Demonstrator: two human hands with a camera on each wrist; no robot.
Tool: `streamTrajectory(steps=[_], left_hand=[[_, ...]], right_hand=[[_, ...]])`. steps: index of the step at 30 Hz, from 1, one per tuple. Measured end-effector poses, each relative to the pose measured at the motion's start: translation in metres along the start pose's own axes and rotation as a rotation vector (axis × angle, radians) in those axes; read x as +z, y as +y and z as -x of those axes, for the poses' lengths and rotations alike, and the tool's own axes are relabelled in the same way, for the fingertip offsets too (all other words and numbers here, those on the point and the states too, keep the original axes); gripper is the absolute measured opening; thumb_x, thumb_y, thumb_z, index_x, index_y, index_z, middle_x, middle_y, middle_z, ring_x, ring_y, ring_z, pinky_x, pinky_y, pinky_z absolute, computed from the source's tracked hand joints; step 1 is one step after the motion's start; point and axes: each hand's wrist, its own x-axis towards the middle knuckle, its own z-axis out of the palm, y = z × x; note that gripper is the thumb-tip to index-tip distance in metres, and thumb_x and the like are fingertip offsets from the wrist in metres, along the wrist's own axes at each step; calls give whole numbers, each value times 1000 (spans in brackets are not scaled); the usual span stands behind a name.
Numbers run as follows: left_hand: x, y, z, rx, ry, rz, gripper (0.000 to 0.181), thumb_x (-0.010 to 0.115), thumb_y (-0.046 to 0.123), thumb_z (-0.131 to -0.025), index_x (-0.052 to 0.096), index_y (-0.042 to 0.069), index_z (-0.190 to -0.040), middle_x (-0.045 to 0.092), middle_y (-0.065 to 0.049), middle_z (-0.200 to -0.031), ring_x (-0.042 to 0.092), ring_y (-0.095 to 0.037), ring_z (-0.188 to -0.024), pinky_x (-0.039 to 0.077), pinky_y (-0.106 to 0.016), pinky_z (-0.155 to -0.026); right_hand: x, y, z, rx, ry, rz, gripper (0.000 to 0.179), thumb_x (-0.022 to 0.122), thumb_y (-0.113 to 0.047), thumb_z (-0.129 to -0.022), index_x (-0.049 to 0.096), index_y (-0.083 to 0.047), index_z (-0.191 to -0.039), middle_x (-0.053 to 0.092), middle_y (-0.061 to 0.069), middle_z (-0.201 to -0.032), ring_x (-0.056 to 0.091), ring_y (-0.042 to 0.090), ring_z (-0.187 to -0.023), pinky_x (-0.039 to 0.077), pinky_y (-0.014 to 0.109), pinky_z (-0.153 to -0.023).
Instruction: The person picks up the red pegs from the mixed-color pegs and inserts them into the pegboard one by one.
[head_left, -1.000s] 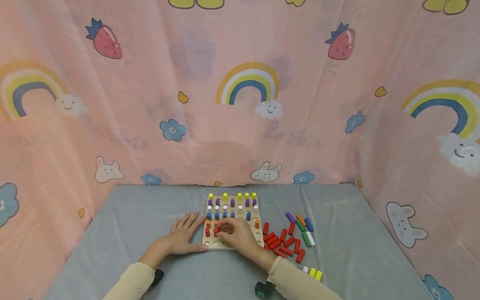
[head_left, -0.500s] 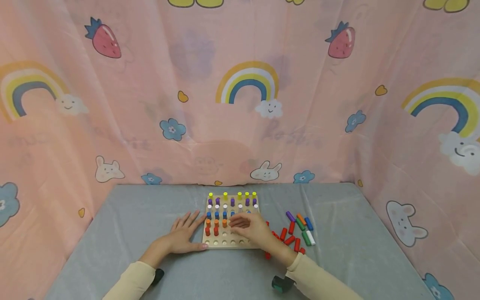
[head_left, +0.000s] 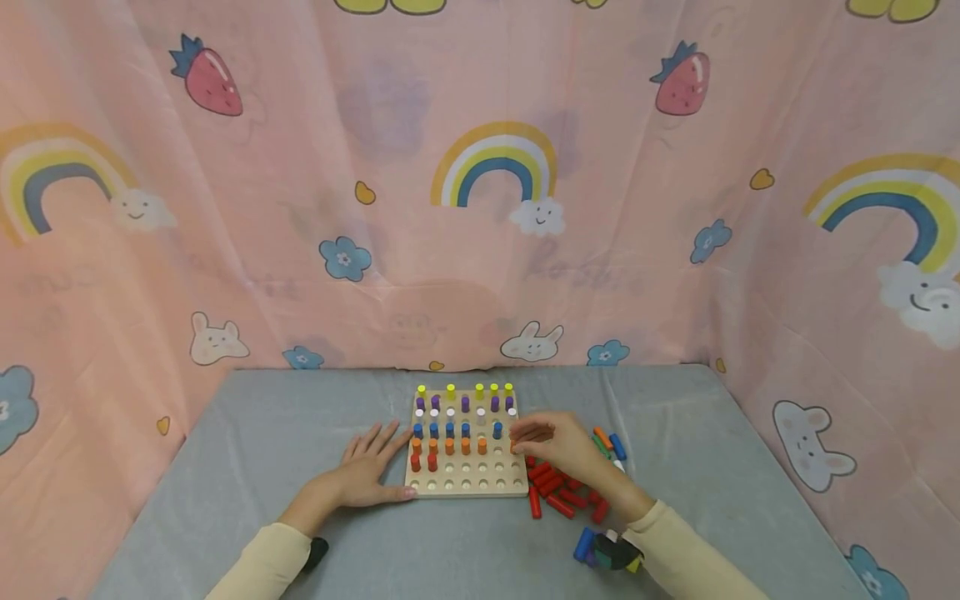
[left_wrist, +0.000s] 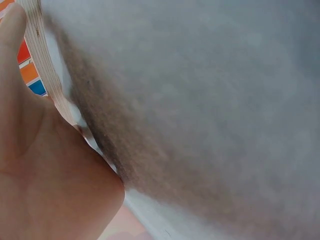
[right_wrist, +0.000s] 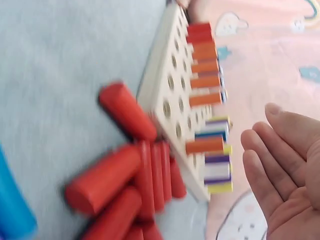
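My left hand (head_left: 363, 473) lies spread on the table, thumb and forefinger against the left edge of a pale wooden pegboard (head_left: 480, 493). The left wrist view shows that hand (left_wrist: 50, 160) along the board's side. My right hand (head_left: 564, 450) hovers at the board's right edge, beside a standing orange peg (right_wrist: 205, 145). In the right wrist view its fingers (right_wrist: 277, 167) are loosely extended, with nothing between them. Two red pegs (head_left: 416, 463) stand at the left of their row, in front of a row of orange pegs (head_left: 449, 447).
Rows of blue, white, purple and yellow pegs (head_left: 451, 392) stand farther back on the board. Loose red pegs (head_left: 558, 506) lie right of it, with orange (head_left: 602, 438) and blue pegs (head_left: 618, 447) behind. Another blue peg (head_left: 583, 543) lies nearer, by the right wrist camera (head_left: 615, 553).
My right hand has let go of the second red peg, which stays upright in the board, and has moved right across the board to its right edge. The left hand has stayed still.
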Motion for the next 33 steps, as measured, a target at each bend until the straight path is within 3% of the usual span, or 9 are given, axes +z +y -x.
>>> streamTrajectory(steps=[6, 10, 15, 20, 26, 33], left_hand=[[7, -9, -5, -9, 31, -22, 105, 64, 73, -79, 17, 25, -160, 9, -7, -169, 3, -39, -156, 2, -67, -121], [5, -6, -4, -15, 15, -26, 106, 62, 75, -79, 16, 26, -160, 8, -7, -169, 3, -39, -155, 2, -67, -121], [-4, 4, 1, -8, -8, -25, 105, 62, 74, -80, 17, 23, -160, 10, -12, -168, 5, -42, -154, 4, -69, -119], [-5, 5, 1, -11, -17, -37, 104, 62, 72, -81, 17, 22, -160, 10, -12, -168, 5, -42, -155, 5, -68, -120], [0, 1, 0, -10, 1, -25, 105, 60, 76, -80, 16, 24, -160, 8, -9, -169, 2, -40, -155, 2, -67, -121], [-4, 3, 2, -1, -7, -10, 104, 60, 75, -80, 19, 22, -160, 11, -12, -168, 4, -42, -154, 3, -69, -119]], right_hand=[[-17, 15, 0, 15, -33, 55, 23, 74, -17, -89, 73, -9, -110, 75, 7, -106, 70, 17, -94, 55, 21, -81], [-20, 25, 0, 24, -56, 68, 23, 73, -13, -89, 73, -7, -111, 74, 12, -107, 71, 20, -93, 56, 21, -80], [-19, 37, -3, 9, -68, 84, 22, 74, -10, -88, 74, -9, -109, 74, 12, -108, 71, 25, -97, 59, 32, -84], [-18, 44, -5, 46, -95, 86, 23, 75, -11, -87, 74, -10, -109, 74, 10, -109, 70, 28, -103, 58, 41, -90], [-17, 51, -8, 67, -131, 117, 23, 76, -13, -86, 76, -16, -108, 75, 4, -109, 70, 24, -105, 57, 40, -92], [-17, 57, -10, 31, -156, 150, 21, 77, -14, -86, 77, -16, -107, 76, 4, -108, 69, 22, -103, 58, 34, -89]])
